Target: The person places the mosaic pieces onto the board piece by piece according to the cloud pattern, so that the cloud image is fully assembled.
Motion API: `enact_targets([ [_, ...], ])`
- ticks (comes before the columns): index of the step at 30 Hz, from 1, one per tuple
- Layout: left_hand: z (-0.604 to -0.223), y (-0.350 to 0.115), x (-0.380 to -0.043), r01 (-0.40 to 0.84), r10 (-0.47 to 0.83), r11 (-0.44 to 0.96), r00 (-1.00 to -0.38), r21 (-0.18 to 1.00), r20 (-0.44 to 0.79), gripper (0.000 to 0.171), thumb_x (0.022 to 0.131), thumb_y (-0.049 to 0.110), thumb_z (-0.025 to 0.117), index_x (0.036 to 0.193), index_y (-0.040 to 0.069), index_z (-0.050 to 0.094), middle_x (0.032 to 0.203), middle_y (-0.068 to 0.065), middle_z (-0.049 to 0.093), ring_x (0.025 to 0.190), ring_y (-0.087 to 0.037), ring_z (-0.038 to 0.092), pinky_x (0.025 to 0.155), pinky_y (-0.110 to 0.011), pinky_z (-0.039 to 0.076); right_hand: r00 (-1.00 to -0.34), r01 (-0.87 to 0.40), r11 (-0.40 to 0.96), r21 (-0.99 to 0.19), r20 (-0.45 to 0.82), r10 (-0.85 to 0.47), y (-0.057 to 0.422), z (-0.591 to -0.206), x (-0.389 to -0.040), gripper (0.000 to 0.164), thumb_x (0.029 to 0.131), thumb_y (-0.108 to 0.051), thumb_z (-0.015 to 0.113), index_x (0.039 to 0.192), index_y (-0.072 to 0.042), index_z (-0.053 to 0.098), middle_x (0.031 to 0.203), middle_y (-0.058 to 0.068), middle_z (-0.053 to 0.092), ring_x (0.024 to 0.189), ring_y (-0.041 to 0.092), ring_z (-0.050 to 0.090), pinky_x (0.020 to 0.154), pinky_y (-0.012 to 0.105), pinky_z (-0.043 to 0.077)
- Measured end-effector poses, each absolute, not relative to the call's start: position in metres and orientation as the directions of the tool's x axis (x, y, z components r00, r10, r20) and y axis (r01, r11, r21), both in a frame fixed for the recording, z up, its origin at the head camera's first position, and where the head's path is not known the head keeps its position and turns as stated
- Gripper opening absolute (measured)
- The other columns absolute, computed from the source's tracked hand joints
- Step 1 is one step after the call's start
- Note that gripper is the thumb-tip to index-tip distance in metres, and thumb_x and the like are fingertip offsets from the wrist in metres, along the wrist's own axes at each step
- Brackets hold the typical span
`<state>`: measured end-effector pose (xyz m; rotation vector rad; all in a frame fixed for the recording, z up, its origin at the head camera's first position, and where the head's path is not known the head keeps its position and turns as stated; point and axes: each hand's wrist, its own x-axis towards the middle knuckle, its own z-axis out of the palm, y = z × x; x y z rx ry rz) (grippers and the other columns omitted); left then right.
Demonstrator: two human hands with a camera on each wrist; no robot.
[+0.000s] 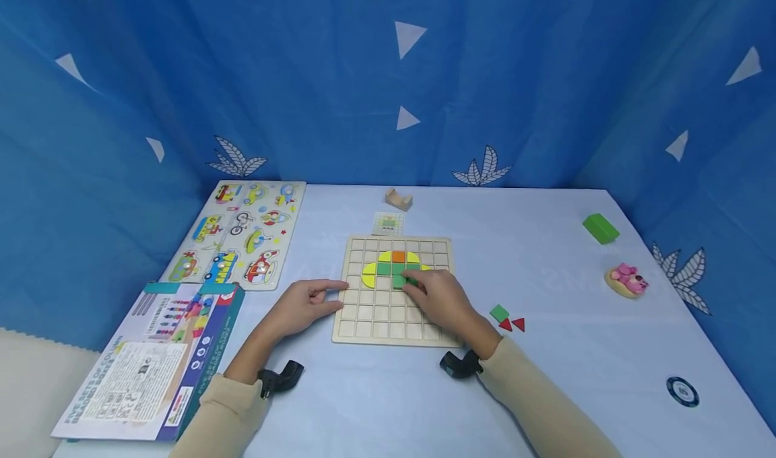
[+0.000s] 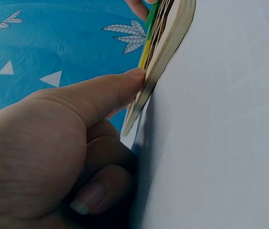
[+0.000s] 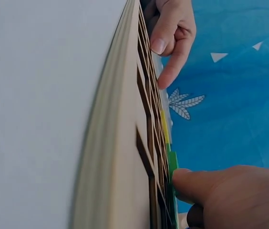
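Observation:
A square wooden grid board [image 1: 372, 313] lies on the table, with yellow curved tiles [image 1: 368, 275], an orange tile [image 1: 398, 256] and green square tiles [image 1: 384, 269] set in its upper cells. My right hand [image 1: 441, 298] reaches over the board's right part and holds a green tile [image 1: 397, 281] between thumb and fingertips. In the right wrist view that green tile [image 3: 173, 162] stands slightly proud of the grid, against the thumb. At the board's left edge, my left hand [image 1: 303, 308] touches the wood with extended thumb and index finger; its other fingers are bent [image 2: 101, 191].
Right of the board lie a loose green tile [image 1: 500, 312] and two red triangles [image 1: 512, 324]. A pattern card [image 1: 388, 223] and wooden holder [image 1: 398, 200] are behind it. Left are a vehicle puzzle [image 1: 236, 236] and box [image 1: 145, 364]. Farther right: green block [image 1: 601, 229], pink figurine [image 1: 627, 281], round chip [image 1: 682, 391].

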<state>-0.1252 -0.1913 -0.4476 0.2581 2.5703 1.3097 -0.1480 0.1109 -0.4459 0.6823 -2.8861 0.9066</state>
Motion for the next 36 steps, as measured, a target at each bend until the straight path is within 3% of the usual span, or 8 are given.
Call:
enact_targets([
  [14,-0.449,-0.196,-0.122,0.045,0.253,0.595,-0.958,0.803,-0.134,0.036,0.091,0.024,0.079,0.127,0.024,0.073,0.055,0.004,0.035,0.050,-0.014,0.032,0.056,-0.030,0.032,-0.885,-0.465,0.738,-0.490,0.231,-0.404,0.103,-0.451,-0.145,0.031,0.097,-0.027,0.073,0.125,-0.013,0.074,0.058,-0.016,0.047,0.053,0.003,0.045,0.051,0.024,0.038],
  [23,-0.450,-0.194,-0.122,0.040,0.257,0.583,-0.957,0.812,-0.138,0.036,0.091,0.025,0.079,0.127,0.025,0.073,0.056,0.003,0.035,0.050,-0.014,0.033,0.055,-0.030,0.031,-0.903,-0.426,0.725,-0.541,0.202,-0.380,0.106,-0.450,-0.145,0.031,0.096,-0.028,0.075,0.123,-0.015,0.076,0.051,-0.012,0.043,0.046,0.003,0.038,0.046,0.024,0.031],
  [36,-0.448,-0.191,-0.126,0.053,0.261,0.583,-0.957,0.811,-0.125,0.035,0.091,0.025,0.078,0.127,0.024,0.073,0.056,0.003,0.035,0.050,-0.014,0.031,0.055,-0.030,0.030,-0.917,-0.382,0.689,-0.616,0.163,-0.363,0.117,-0.444,-0.145,0.024,0.096,-0.025,0.074,0.119,-0.018,0.078,0.050,-0.009,0.040,0.046,0.005,0.033,0.046,0.024,0.030],
])
